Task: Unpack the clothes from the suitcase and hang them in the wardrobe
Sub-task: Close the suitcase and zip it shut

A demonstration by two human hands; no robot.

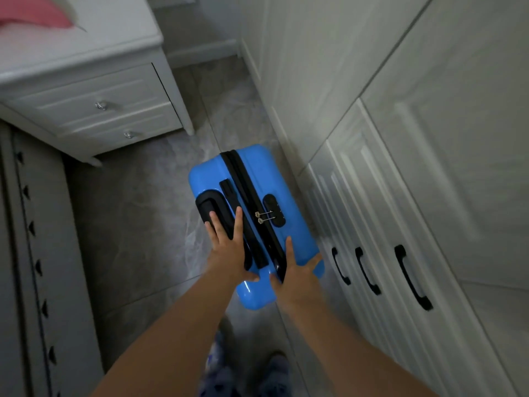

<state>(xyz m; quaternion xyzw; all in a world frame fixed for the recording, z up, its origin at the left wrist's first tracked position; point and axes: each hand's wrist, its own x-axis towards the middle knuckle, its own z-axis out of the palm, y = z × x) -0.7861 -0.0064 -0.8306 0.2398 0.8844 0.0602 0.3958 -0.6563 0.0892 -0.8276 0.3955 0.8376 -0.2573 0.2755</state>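
On the grey tiled floor (137, 224), seen from the head camera, a bright blue hard-shell suitcase (252, 173) is stood upright and closed, just beside the white wardrobe (415, 138) that runs along the right side. Its top face is turned towards the camera, and a black zipper band (243, 184) is seen running down the middle of it, with two metal zipper pulls (261, 217) drawn together at a black lock (275, 209). The left hand (229, 247) is laid flat on the suitcase with its fingers straight and spread, the fingertips resting on the black carry handle (207, 204); nothing is gripped by it. The right hand (297, 270) is likewise held open, fingers extended, pressed against the near right part of the suitcase top. The wardrobe doors are shut, and three black door handles (412, 277) are visible on them. A white nightstand (94, 90) with two knobbed drawers is placed at the upper left, well apart from the suitcase. Slippered feet (274, 373) are visible at the bottom edge, blurred.
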